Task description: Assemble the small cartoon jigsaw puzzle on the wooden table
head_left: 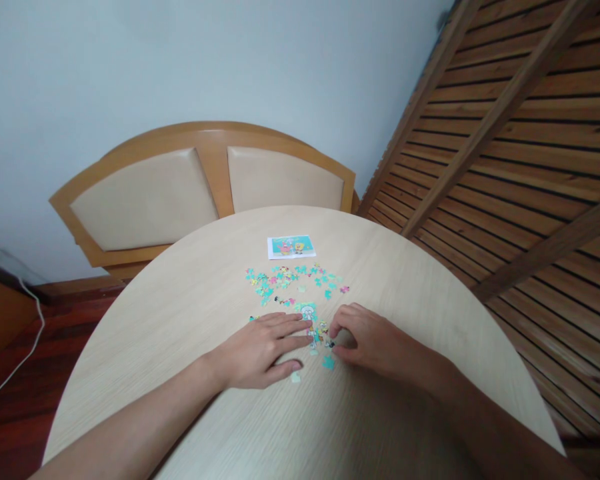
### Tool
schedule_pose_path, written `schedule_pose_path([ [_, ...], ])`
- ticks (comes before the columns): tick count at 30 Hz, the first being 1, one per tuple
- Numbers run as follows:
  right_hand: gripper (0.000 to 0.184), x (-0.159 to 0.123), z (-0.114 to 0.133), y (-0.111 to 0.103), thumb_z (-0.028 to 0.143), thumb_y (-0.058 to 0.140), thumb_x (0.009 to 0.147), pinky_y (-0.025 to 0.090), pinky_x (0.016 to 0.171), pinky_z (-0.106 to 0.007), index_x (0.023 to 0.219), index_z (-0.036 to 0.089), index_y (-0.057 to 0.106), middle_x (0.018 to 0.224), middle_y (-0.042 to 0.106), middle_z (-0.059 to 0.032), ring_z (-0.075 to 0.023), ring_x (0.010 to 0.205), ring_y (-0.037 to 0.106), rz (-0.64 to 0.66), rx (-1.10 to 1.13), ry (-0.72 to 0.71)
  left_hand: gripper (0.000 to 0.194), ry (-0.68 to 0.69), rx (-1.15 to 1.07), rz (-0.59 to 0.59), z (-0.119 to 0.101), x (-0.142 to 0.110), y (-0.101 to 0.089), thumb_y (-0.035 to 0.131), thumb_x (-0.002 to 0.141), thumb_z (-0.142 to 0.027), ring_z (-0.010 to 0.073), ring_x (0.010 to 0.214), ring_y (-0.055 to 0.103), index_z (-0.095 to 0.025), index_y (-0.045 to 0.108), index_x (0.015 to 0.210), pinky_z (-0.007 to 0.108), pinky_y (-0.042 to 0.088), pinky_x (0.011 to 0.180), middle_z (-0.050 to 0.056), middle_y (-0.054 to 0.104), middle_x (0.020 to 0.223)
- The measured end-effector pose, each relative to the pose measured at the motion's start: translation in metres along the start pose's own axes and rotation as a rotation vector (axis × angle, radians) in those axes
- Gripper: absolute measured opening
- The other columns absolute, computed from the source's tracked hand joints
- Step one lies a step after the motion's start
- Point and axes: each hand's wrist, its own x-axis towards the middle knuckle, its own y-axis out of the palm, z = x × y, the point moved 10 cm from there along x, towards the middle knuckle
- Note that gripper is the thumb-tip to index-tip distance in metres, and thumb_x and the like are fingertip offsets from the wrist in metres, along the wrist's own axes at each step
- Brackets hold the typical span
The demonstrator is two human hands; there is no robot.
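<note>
My left hand (pixel 264 348) lies flat on the round wooden table (pixel 180 313), fingers stretched toward a small joined patch of puzzle pieces (pixel 309 312). My right hand (pixel 375 340) rests beside it with fingers curled, pinching a small dark puzzle piece (pixel 329 344) at its fingertips. A loose teal piece (pixel 328 363) lies between the two hands. Several scattered teal and pink pieces (pixel 290 279) lie just beyond the hands. A small picture card (pixel 291 246) sits farther back on the table.
A wooden chair with two padded back panels (pixel 200 187) stands behind the table against a pale wall. A slatted wooden panel (pixel 520 147) fills the right side. A white cable (pixel 27 333) runs over the dark floor at left.
</note>
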Motion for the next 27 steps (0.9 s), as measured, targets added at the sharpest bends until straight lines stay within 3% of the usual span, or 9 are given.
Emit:
schedule_pose_path([
  [19,0.017,0.007,0.012,0.007,0.016,0.075,0.073,0.046,0.085,-0.035,0.087,0.018,0.065,0.092,0.068,-0.0037,-0.0221,0.093,0.062,-0.079,-0.054,-0.084,0.047,0.016,-0.017,-0.015,-0.003,0.001,-0.003,0.052,0.099,-0.041,0.0296,0.138,0.047,-0.024,0.049,0.143,0.051,0.039,0.114,0.012,0.048,0.15],
  [27,0.013,0.008,0.014,0.007,0.018,0.075,0.076,0.045,0.085,-0.034,0.086,0.018,0.067,0.092,0.07,-0.003,-0.0218,0.093,0.062,-0.044,-0.07,-0.081,0.049,0.044,0.046,0.011,-0.008,0.003,-0.003,0.049,0.1,-0.045,0.0313,0.136,0.048,-0.029,0.045,0.146,0.053,0.04,0.112,0.013,0.045,0.151],
])
